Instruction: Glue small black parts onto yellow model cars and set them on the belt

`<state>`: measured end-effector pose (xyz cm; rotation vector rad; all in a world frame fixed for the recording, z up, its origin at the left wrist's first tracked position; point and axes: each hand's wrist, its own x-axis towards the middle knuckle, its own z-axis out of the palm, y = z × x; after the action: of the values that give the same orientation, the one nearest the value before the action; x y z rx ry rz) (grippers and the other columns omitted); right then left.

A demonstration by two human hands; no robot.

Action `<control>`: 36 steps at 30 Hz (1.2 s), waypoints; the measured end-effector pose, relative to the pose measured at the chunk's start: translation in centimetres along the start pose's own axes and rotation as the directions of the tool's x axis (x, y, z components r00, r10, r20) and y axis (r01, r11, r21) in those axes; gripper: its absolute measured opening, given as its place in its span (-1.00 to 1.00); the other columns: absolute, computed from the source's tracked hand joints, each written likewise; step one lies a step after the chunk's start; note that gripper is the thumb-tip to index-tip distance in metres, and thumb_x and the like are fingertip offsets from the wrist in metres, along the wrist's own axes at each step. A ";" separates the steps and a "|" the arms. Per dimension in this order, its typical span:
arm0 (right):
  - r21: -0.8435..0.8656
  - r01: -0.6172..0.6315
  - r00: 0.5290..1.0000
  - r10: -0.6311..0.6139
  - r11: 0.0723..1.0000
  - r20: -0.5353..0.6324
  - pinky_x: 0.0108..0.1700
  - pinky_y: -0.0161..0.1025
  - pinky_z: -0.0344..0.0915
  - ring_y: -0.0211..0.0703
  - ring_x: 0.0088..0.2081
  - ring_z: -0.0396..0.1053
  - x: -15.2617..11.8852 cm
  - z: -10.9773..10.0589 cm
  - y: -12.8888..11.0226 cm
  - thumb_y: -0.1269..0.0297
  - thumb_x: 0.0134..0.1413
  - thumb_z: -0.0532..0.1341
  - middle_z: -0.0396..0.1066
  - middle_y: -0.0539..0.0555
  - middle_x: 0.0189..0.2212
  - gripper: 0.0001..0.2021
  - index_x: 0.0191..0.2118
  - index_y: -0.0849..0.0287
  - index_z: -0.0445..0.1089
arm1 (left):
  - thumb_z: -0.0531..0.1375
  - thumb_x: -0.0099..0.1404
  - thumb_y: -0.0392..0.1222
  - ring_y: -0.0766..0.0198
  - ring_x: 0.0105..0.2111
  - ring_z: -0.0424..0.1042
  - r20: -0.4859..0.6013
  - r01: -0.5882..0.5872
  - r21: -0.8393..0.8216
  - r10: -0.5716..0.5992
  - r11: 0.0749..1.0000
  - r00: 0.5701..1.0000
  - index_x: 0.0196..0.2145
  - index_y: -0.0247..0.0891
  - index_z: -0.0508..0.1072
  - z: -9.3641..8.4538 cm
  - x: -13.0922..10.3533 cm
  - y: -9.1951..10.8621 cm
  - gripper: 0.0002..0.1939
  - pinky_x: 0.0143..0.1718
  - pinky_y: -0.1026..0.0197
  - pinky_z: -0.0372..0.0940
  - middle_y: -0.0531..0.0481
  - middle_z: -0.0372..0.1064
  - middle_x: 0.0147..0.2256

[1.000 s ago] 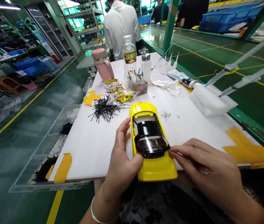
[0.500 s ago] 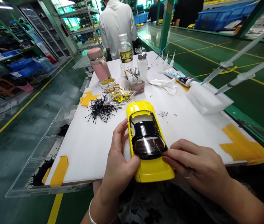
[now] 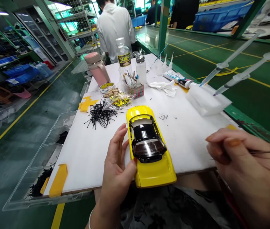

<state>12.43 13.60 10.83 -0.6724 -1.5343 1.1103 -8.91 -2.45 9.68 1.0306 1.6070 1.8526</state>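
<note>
My left hand (image 3: 118, 167) holds a yellow toy car body (image 3: 152, 173) by its left side, with the thumb near the rear window. The rear window (image 3: 148, 148) is a dark, shiny, clear piece with fine lines, set in a black frame. Ahead of it lies a glossy black roof panel (image 3: 144, 131), and the windscreen opening shows white behind it. Away to the right, my right hand (image 3: 245, 165) is closed, slightly blurred, with a thin dark rod (image 3: 267, 151) in its fingers; its exact kind is unclear.
Beyond the car lie black thin sprue-like sticks (image 3: 100, 114), a bag of yellow parts (image 3: 119, 100) and tiny black bits (image 3: 163, 116). A pink flask (image 3: 98, 68) and a bottle (image 3: 124, 58) stand behind. Two syringes (image 3: 232, 78) stick up from a white foam block (image 3: 206, 100). A person in white (image 3: 116, 28) stands ahead.
My right hand has left the rear window's edge and moved right, now with a thin dark rod in it. My left hand still holds the car body. The view has shifted slightly.
</note>
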 end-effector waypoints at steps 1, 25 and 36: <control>0.085 -0.024 0.999 0.027 0.996 -0.038 -0.54 -0.27 0.05 -0.29 -0.53 0.22 0.0 -0.2 0.3 0.21 0.40 0.33 0.40 0.04 -0.47 -0.81 -0.24 0.07 0.68 | 0.33 0.38 -0.31 0.10 0.52 0.10 -0.019 0.007 -0.034 -0.008 0.999 1.000 0.34 0.11 0.39 0.0 -0.1 0.0 -0.36 0.47 0.15 0.20 0.07 0.18 0.48; -0.096 -0.297 0.903 0.312 0.950 0.297 -0.46 -0.28 0.34 -0.14 -0.42 0.50 8.7 -1.7 0.5 -0.05 0.10 0.52 0.65 0.15 -0.30 -0.69 -0.28 0.12 0.70 | 0.44 0.34 -0.12 -0.05 0.39 0.36 -0.142 0.128 0.070 -0.117 0.989 0.983 0.12 0.10 0.60 0.2 -0.3 0.1 -0.60 0.28 0.13 0.42 0.02 0.24 0.45; -0.289 -0.243 0.836 0.351 0.926 0.421 -0.43 -0.26 0.48 -0.14 -0.42 0.51 10.9 1.8 1.7 0.21 -0.01 0.46 0.65 0.13 -0.33 -0.85 -0.32 0.16 0.68 | 0.40 0.36 -0.30 -0.03 0.41 0.32 -0.132 -0.035 0.033 0.039 0.999 0.990 0.12 0.00 0.60 -1.0 -0.7 -1.2 -0.59 0.30 0.16 0.40 -0.08 0.27 0.43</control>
<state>7.62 23.22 13.97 -0.8647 -2.0416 1.4221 -9.41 -3.33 8.30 0.9740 1.7074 1.9640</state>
